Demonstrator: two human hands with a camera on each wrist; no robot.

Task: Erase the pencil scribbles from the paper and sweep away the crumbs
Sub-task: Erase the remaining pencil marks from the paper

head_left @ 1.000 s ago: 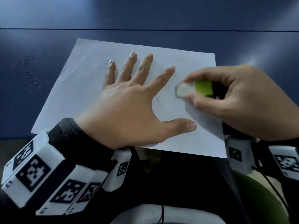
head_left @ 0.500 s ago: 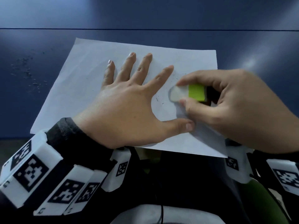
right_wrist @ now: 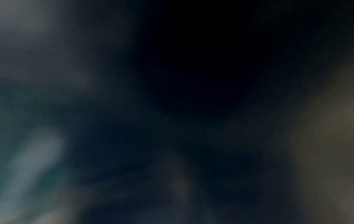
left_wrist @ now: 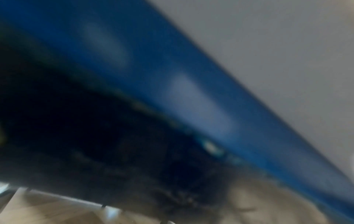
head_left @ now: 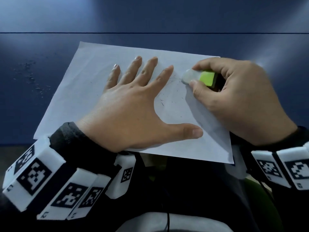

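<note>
A white sheet of paper (head_left: pixel 87 91) lies on the blue table (head_left: pixel 33 64), reaching to its near edge. My left hand (head_left: pixel 133 101) lies flat on the paper with fingers spread, pressing it down. My right hand (head_left: pixel 237 97) pinches a white eraser in a green sleeve (head_left: pixel 199 77) between thumb and forefinger, its white end touching the paper just right of my left index fingertip. Thin dark eraser crumbs (head_left: pixel 168 97) are scattered on the paper between the two hands. Faint pencil traces show near the eraser tip. Both wrist views are blurred and show neither hand.
More crumbs (head_left: pixel 31 77) lie on the table left of the paper. The table's near edge (head_left: pixel 16 144) runs under both wrists. A seam line (head_left: pixel 150 33) crosses the table beyond the paper.
My right hand has carried the eraser up and away from me across the paper, from near the left thumb to beside the index fingertip. More crumbs show. The left hand stayed put.
</note>
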